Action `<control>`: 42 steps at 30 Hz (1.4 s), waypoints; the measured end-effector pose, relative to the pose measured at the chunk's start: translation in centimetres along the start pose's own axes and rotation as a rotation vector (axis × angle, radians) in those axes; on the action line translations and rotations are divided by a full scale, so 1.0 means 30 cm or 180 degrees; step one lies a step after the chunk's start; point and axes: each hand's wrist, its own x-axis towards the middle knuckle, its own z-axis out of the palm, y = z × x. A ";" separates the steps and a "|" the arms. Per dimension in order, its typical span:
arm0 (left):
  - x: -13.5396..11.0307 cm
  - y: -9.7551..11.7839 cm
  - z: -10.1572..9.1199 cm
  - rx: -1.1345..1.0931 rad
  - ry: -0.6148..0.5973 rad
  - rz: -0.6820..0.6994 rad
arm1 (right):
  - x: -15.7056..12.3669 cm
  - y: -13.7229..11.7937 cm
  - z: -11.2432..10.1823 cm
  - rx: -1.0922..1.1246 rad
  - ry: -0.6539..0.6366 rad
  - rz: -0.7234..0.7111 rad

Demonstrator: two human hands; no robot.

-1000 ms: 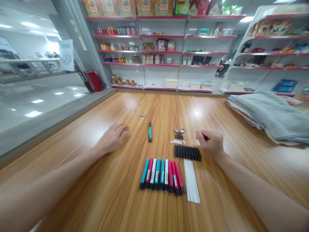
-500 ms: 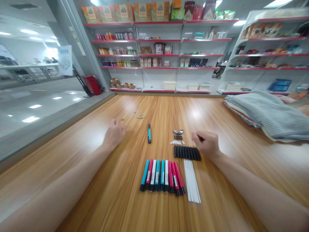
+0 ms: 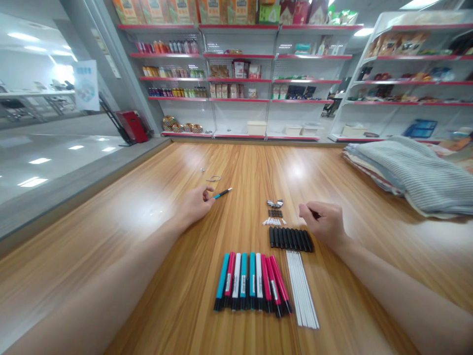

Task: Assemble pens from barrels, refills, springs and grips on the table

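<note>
Teal pen [image 3: 222,193] no longer lying alone on table [image 3: 148,236]: left hand [image 3: 194,204] now pinches it at fingertips, tip pointing right. Right hand [image 3: 325,223] curled round small dark piece [image 3: 315,213], just behind black caps [image 3: 290,239]. Coloured pens [image 3: 251,281] nearer.
</note>
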 end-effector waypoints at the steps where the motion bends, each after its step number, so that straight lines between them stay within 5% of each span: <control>1: 0.012 -0.020 -0.012 0.0070 -0.0129 0.0003 | 0.001 0.000 0.000 0.0010 0.0005 0.0008; 4: 0.037 -0.062 -0.046 0.0198 -0.0394 0.0104 | 0.002 -0.003 -0.002 0.0044 0.0015 0.0012; 7: 0.048 -0.085 -0.064 0.0510 -0.0215 0.0110 | 0.003 -0.007 -0.004 0.0076 0.0018 0.0024; 19: 0.054 -0.126 -0.059 0.0892 -0.0402 0.0341 | 0.004 -0.006 -0.001 0.0102 -0.0063 -0.0016; 28: 0.042 -0.095 -0.065 0.0950 -0.0514 0.0316 | 0.003 -0.008 0.000 0.0129 -0.0093 -0.0035; 32: 0.048 -0.071 -0.083 0.1020 -0.0384 -0.0085 | 0.003 -0.007 0.002 0.0124 -0.0078 -0.0023; 34: 0.048 -0.057 -0.104 0.1062 -0.0541 -0.0343 | 0.003 -0.007 0.003 0.0108 -0.0096 -0.0005; 38: 0.037 -0.022 -0.144 0.0998 -0.1511 -0.0589 | 0.003 -0.009 0.002 0.0081 -0.0147 -0.0012; 42: 0.026 0.008 -0.154 0.0949 -0.1653 -0.0557 | 0.004 -0.011 0.003 0.0106 -0.0155 -0.0020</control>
